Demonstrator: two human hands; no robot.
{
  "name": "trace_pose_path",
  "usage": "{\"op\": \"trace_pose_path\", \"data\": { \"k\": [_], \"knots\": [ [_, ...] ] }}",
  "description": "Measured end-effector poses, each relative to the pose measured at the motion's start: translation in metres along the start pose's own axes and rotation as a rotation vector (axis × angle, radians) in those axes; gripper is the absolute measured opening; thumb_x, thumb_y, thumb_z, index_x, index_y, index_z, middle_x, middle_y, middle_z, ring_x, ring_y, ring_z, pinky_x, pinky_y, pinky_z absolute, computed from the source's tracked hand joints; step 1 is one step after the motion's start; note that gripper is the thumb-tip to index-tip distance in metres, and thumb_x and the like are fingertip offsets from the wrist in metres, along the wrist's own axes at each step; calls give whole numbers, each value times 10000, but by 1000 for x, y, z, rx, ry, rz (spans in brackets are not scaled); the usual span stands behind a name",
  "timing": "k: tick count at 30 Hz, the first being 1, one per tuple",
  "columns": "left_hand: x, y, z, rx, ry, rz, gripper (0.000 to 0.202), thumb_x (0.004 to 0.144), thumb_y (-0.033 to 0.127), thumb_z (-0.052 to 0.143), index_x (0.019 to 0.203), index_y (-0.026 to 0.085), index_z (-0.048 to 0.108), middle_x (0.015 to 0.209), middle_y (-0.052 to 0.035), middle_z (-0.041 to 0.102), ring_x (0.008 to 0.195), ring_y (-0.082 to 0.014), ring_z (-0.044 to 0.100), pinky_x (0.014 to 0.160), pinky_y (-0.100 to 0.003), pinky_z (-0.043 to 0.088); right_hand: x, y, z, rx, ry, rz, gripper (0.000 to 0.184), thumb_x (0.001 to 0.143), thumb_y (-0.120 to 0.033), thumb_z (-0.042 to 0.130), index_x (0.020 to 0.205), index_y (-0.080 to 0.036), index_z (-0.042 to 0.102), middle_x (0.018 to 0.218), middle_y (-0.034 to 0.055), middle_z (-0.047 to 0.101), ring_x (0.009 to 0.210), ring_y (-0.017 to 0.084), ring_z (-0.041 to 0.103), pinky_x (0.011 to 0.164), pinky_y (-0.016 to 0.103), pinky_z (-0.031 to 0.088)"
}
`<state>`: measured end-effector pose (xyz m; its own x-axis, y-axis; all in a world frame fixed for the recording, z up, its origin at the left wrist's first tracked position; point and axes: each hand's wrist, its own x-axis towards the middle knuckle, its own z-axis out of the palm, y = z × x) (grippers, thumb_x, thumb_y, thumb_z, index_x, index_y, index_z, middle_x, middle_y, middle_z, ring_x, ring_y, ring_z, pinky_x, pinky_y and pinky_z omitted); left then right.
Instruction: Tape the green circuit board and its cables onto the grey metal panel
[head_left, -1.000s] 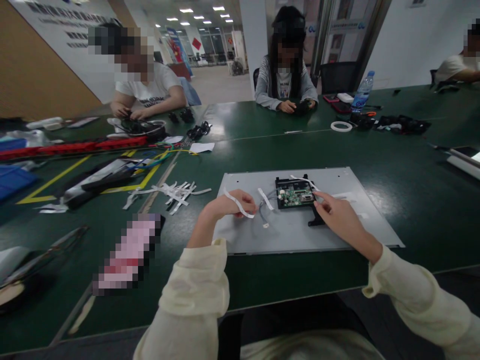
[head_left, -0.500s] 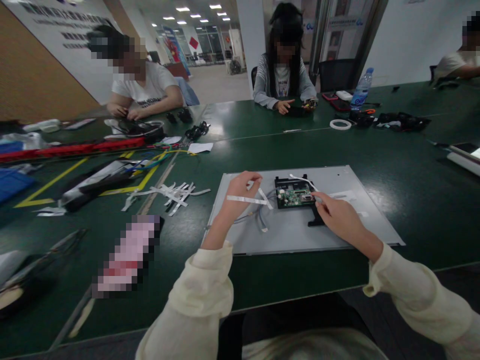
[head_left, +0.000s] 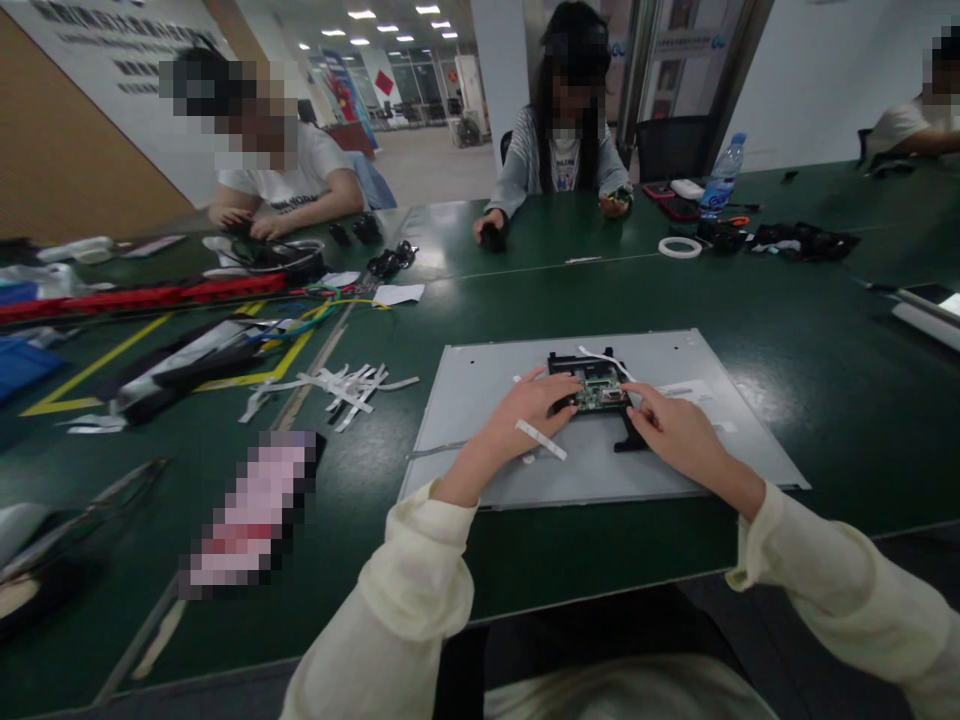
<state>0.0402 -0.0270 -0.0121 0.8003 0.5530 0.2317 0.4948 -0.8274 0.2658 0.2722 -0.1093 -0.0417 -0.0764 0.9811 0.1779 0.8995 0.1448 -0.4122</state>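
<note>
We look at a small circuit board (head_left: 592, 398) in a black frame (head_left: 559, 363), which lies on a grey panel (head_left: 472, 400) on the green surface (head_left: 487, 300). Our left hand (head_left: 525, 408) reaches over the left part of the board, its fingers a little apart; we cannot tell if they grip an edge or something hidden below. Our right hand (head_left: 679, 435) is at the right edge, with forefinger and thumb bent near it, and here also we cannot tell if they pinch or only rest.

A white strip (head_left: 541, 440) lies across the left hand near the thumb. In our judgement it should be kept away from the board, because it could catch on the small parts. Another strip (head_left: 604, 360) runs over the upper right corner of the frame.

To work well here, we would let the right hand steady the frame by its edge, and let the left fingers press only lightly, away from the parts. The grey cable (head_left: 439, 451) passes on the panel beyond our left wrist, so we should take care not to pull it.
</note>
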Motion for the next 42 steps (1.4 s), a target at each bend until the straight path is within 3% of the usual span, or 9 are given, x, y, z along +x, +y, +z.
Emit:
{"op": "trace_pose_path", "data": {
  "k": [16,22,25,27,32,36,42],
  "knots": [
    [2,-1,3,-39,-16,-51,308,936,246,474,1226,204,570,1336,-59,575,1292,-192,474,1143,-451,253,6,3,-1,7,-41,-37,395,926,-344,425,1286,-205,505,672,-6,629,564,151,568,552,252,344],
    [2,-3,5,-46,-25,-74,309,932,243,475,1223,209,574,1328,-62,582,1275,-207,491,1090,-460,315,17,7,-38,6,-95,-58,417,933,-382,426,1301,-213,527,673,0,652,579,153,582,552,256,348],
    [2,-4,4,-42,-24,-64,301,932,247,472,1209,210,584,1321,-64,586,1267,-210,497,1065,-457,344,36,18,-61,-10,-44,-68,369,917,-349,449,1217,-208,609,719,15,679,635,154,605,611,265,388],
    [3,-3,3,-40,-17,-61,296,931,244,474,1202,209,588,1313,-63,593,1260,-205,504,1077,-456,334,51,25,-65,-7,6,-79,343,909,-328,457,1164,-200,646,813,33,703,714,161,627,677,273,422],
    [3,1,-2,-43,-34,-70,300,927,235,475,1203,204,586,1324,-66,585,1262,-201,505,1102,-461,314,76,32,-38,-29,108,-115,319,907,-285,448,1091,-147,670,1037,110,688,934,216,625,827,335,453],
    [4,-2,1,-35,-30,-82,290,914,222,489,1183,214,595,1309,-59,598,1256,-200,511,1098,-474,312,76,35,-12,37,150,-150,290,914,-257,434,1054,-156,667,1082,110,668,995,225,602,884,365,447],
    [3,-7,7,-32,-6,-74,287,915,232,489,1185,226,586,1303,-46,602,1261,-194,506,1097,-480,308,71,47,0,189,173,-214,256,917,-229,441,1022,-147,659,1055,96,655,997,192,589,913,335,435]
  ]
}}
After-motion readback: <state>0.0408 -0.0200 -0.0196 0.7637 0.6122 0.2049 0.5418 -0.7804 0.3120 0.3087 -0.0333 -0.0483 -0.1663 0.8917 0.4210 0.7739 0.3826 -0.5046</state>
